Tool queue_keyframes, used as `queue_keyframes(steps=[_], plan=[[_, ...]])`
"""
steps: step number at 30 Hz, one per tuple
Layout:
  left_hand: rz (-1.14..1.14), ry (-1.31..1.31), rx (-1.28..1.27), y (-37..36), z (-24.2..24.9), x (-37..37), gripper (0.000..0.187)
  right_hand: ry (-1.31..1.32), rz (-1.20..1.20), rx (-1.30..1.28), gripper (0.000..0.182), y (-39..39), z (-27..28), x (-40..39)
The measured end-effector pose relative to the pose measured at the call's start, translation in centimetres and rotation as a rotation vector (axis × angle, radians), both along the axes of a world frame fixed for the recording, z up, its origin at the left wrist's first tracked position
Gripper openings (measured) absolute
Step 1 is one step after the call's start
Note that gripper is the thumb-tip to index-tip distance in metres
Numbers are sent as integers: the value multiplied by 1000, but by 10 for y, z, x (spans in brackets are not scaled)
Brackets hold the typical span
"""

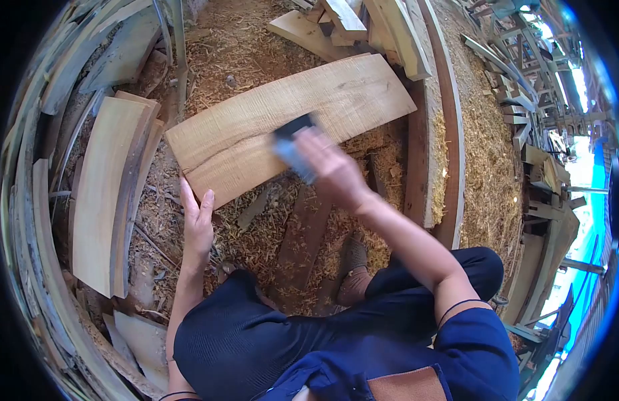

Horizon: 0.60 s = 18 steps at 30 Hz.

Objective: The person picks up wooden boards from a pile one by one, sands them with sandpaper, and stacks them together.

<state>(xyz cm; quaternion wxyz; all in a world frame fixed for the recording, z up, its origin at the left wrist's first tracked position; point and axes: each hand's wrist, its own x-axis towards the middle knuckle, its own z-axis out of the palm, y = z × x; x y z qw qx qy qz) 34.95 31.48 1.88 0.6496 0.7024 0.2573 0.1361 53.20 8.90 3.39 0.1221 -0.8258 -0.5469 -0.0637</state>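
A pale wooden board (249, 140) with a dark crack along its grain slants across the middle of the view. My left hand (199, 217) holds its near left corner, fingers on the end and thumb against the front edge. Over the board's middle, my right hand (333, 160) grips a dark block (294, 127) with a light blue part, flat against the wood. Motion smears both this hand and the block, so I cannot tell the block's exact kind.
Heavy beams (449, 127) run along the board's right end, with sawn pieces (343, 23) piled behind. Several planks (102, 194) lean at the left beside a stack of long boards (29, 267). Wood shavings (222, 40) cover the ground. My legs (236, 334) are bent close in front.
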Motion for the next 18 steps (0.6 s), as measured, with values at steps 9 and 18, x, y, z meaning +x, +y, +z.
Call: queue_keyframes(steps=[9, 18], plan=[[91, 93, -131, -10, 18, 5, 67, -125, -263, 213, 33, -20, -16, 43], [39, 74, -154, -4, 27, 2, 69, -147, -588, 12, 38, -104, -24, 137]])
